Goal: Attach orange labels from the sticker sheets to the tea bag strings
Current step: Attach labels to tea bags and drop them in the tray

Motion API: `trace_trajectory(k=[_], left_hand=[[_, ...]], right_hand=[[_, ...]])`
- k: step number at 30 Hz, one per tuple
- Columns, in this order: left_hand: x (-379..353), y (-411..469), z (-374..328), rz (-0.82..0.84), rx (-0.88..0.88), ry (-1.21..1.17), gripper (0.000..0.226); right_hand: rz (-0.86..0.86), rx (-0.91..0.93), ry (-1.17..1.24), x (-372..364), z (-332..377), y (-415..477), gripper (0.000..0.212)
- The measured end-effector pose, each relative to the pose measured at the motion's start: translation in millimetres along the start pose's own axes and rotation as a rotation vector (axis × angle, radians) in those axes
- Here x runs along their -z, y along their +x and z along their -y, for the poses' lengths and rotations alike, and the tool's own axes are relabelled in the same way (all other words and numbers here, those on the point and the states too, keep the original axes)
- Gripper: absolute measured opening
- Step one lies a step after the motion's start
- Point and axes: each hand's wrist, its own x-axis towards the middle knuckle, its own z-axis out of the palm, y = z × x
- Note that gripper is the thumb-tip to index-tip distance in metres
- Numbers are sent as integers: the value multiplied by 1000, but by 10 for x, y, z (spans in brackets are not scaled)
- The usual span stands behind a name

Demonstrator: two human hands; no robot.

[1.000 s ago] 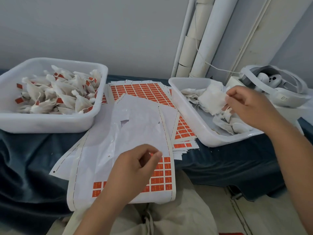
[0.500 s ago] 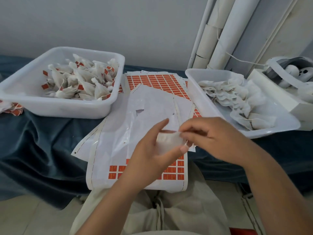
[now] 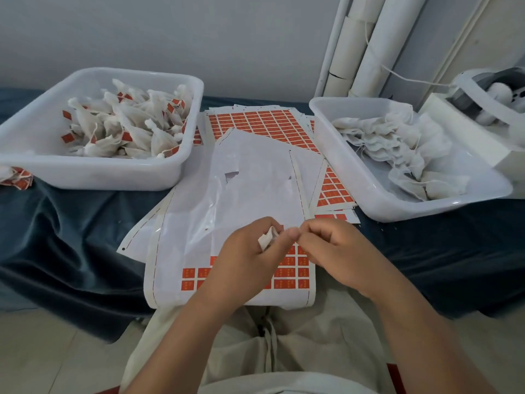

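Head camera, looking down over the lap at a bench draped in dark blue cloth (image 3: 71, 223) with a soft, velvety nap that hangs in folds over the front edge.

The left hand (image 3: 247, 260) is clenched round a small tea bag (image 3: 267, 239) of white, crumpled gauzy paper; only a folded corner shows between thumb and fingers. The right hand (image 3: 338, 251) has its fingers curled, thumb and forefinger tips pressed together just beside the left thumb. Whether a string or a label lies between them cannot be told.

Both hands are above the near end of a long, glossy white sticker sheet (image 3: 227, 211) that overhangs the bench's front edge. Most of it is bare backing, with dashed lines along its margins. Small rectangular orange labels (image 3: 288, 273) remain in a few rows at the near end. They carry tiny pale marks too small to read.

More sheets (image 3: 255, 123), packed with orange rectangles, lie fanned toward the back edge, between two tubs. The left tub (image 3: 93, 177), rounded and of milky white plastic, sits at the back left and holds a heap of pinched white bags with orange tags on their strings. The right tub (image 3: 397, 211), of the same kind, is at the right edge and holds limp, flat white bags.

A few tagged bags (image 3: 14, 177) lie at the left edge. White pipes (image 3: 369, 38) stand against the wall behind. A white headset (image 3: 488, 92) rests at the far right. Beige drawstring trousers (image 3: 270, 336) fill the foreground.
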Motion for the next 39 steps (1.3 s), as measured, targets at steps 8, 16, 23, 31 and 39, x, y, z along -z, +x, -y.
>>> trace_trajectory(k=[8,16,23,31,39], left_hand=[[179,-24,-111,14,43,-165,64],[206,-52,-112,150,-70,-66,45],[180,-37,-87,225,-37,34,31],[205,-24,-26,256,0,161,29],[237,-47,-5,418,-13,178,44]], right_hand=[[268,-53,1283,169,-82,16,37],[356,2,1452,165,-25,25,22],[242,-10,1473,153,-55,46,17],[-28,136,938,185,-47,-7,24],[-170,160,667,126,-53,13,23]])
